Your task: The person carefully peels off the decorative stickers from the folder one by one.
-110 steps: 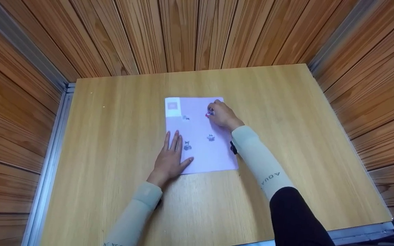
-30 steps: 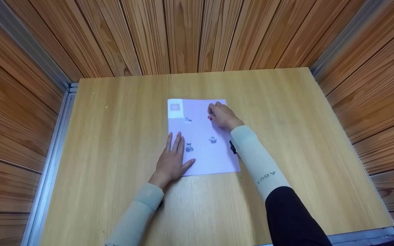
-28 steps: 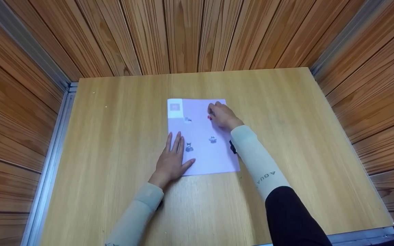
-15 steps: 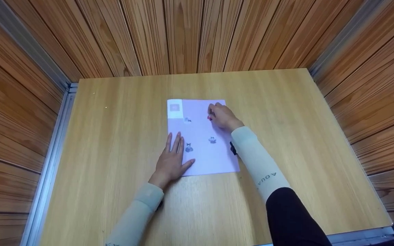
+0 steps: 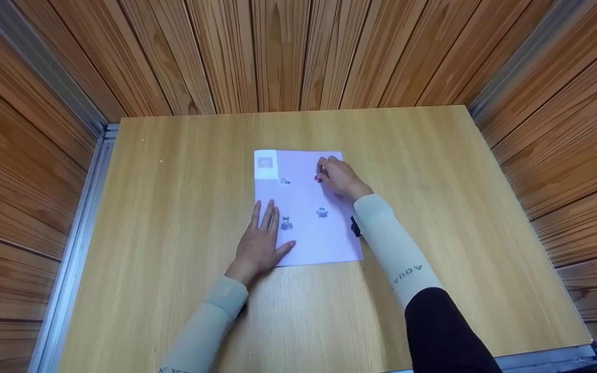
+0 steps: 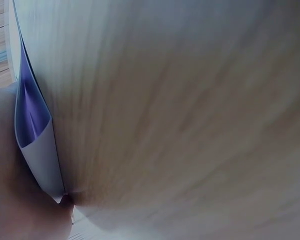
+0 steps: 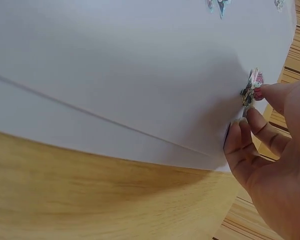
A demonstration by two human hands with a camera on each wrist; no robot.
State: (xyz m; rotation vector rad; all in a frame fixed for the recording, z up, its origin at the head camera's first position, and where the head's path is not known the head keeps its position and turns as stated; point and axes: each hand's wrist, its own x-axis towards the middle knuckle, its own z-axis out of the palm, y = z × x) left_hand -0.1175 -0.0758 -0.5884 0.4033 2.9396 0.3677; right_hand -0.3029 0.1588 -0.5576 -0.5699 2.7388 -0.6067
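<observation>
The left hand [image 5: 260, 243] lies flat on the bench [image 5: 164, 217], fingers straight and close together, thumb out to the side. Its fingertips and thumb press on the left side of the pale purple paper sheet [image 5: 303, 233], near the low left corner. That keeps the sheet from sliding. It is good to press down flat like this and not bunch the paper.

Just beside the left fingertips is a small dark sticker [image 5: 286, 224]. A bit right of it sits another little sticker [image 5: 322, 212]. Higher up there is a faint sticker [image 5: 285, 181], and a white square label [image 5: 265, 163] sits in the top left corner of the sheet.

The right hand [image 5: 340, 177] is over the top right part of the sheet. Its fingers [image 7: 250, 137] are curled, and the thumb and first finger pinch a tiny red and pink sticker [image 7: 252, 88] right at the paper. Part of the sticker stands up off the sheet. I think a slow, gentle pull or push works best here, so the sticker does not tear or fold.

The sheet lies in the middle of the bench, well apart from every bench edge. There is bare wood on both sides for moving the hands. Wood walls stand close around the bench on the left, the back and the right.
</observation>
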